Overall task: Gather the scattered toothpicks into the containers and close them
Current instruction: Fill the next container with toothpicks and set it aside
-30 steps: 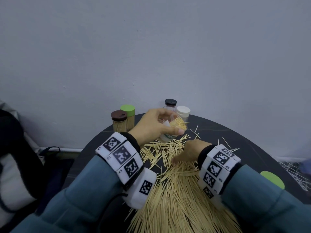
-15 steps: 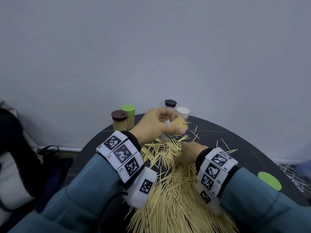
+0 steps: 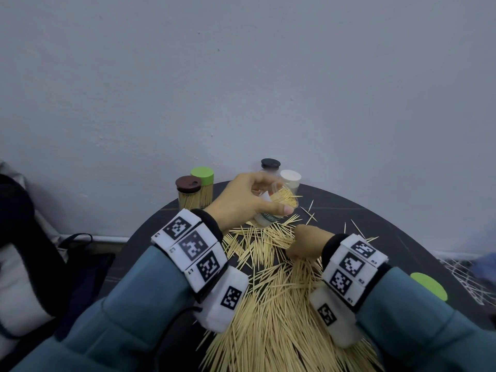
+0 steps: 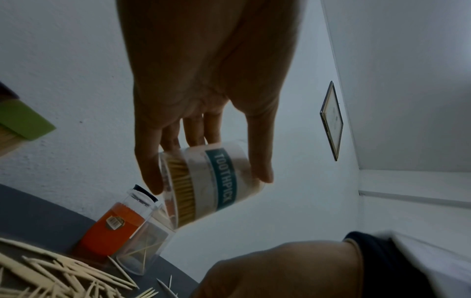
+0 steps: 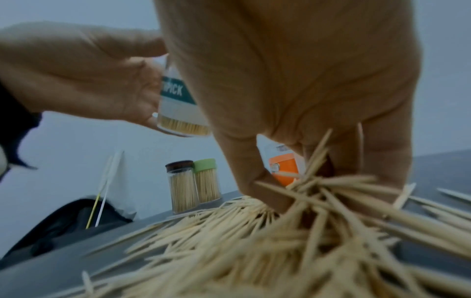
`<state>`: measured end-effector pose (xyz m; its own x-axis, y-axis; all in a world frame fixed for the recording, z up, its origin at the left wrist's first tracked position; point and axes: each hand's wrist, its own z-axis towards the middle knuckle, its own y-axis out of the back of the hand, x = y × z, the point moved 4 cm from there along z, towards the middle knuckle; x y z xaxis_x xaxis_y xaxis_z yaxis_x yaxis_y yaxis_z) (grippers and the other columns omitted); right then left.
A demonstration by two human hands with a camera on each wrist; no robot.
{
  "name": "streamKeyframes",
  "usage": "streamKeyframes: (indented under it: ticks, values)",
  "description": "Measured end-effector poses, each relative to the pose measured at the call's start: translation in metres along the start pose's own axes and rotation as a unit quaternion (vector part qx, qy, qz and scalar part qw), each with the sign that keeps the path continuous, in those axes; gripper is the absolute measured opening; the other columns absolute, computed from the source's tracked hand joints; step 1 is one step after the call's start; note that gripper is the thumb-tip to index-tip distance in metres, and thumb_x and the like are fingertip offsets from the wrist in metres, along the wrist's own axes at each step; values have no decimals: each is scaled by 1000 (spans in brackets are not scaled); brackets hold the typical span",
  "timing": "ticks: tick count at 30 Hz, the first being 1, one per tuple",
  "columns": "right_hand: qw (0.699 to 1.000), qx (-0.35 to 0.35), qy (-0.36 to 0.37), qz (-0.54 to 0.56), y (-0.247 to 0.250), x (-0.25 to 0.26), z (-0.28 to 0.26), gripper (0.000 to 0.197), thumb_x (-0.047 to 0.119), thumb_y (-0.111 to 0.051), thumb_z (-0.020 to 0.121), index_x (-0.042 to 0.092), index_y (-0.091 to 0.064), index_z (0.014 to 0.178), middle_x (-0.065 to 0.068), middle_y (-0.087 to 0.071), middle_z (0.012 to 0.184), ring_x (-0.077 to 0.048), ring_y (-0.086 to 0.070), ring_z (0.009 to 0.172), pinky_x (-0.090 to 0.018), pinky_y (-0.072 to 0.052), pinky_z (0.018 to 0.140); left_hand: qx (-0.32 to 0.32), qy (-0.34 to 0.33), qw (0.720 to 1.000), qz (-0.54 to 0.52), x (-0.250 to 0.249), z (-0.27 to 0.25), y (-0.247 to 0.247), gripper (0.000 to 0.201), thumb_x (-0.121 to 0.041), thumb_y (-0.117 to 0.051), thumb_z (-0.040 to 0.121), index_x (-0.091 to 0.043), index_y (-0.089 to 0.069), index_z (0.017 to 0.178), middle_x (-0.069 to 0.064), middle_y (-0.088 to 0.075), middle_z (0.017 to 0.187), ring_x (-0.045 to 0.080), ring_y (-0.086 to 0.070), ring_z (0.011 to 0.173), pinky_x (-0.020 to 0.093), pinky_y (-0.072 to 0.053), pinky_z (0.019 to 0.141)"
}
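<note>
My left hand (image 3: pixel 243 204) grips a clear open toothpick container (image 3: pixel 279 208) with a teal label (image 4: pixel 223 179), tilted above the dark round table (image 3: pixel 349 210) and part-filled with toothpicks. A large heap of loose toothpicks (image 3: pixel 279 312) covers the table's middle and near side. My right hand (image 3: pixel 303 244) is down in the heap, its fingers (image 5: pixel 252 167) curled around a bunch of toothpicks (image 5: pixel 313 181). The fingertips are hidden from the head view.
At the back left stand two filled closed containers, one brown-lidded (image 3: pixel 188 191), one green-lidded (image 3: pixel 203 186). Behind my left hand are a black-capped clear bottle (image 3: pixel 270 164) with an orange label (image 4: pixel 109 227) and a white-lidded jar (image 3: pixel 290 178). A loose green lid (image 3: pixel 429 285) lies at the right edge.
My right hand has slid a little toward me into the heap and closed around toothpicks. The left hand keeps the container tilted in about the same place.
</note>
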<state>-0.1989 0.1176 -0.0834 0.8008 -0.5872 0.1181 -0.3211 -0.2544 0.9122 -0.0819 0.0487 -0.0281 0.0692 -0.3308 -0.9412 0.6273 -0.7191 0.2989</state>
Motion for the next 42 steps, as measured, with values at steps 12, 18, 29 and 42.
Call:
streamKeyframes:
  ticks: [12,18,29,42]
  values:
    - [969,60,15,241,-7,-27,15,27,23,-47,97,10,-51,74,-4,-55,77,-14,-50,64,-31,-46,75,-2,11,1000,16,3,1,0,50,-16,-82,70,-14,-63,117,3,-68,112,14,-60,104,29,-42,99]
    - [871,50,25,488,-14,-32,13,16,5,-33,100,4,-45,90,-4,-48,65,-8,-46,45,-19,-42,45,2,16,1000,18,4,1,-1,52,-17,-81,70,-13,-62,118,2,-68,112,16,-60,105,28,-43,95]
    - [694,-9,117,710,0,-36,5,24,9,-23,103,10,-40,86,0,-33,63,-8,-30,53,-15,-33,42,18,24,999,17,8,0,-6,53,-18,-81,70,-17,-61,119,-1,-68,108,12,-62,99,24,-49,86]
    - [536,-181,239,789,66,-38,-26,24,14,-23,103,12,-39,87,3,-33,62,-1,-30,42,-12,-25,40,58,18,996,63,14,-1,-17,52,-22,-81,70,-21,-61,119,-9,-65,111,5,-61,103,2,-45,72]
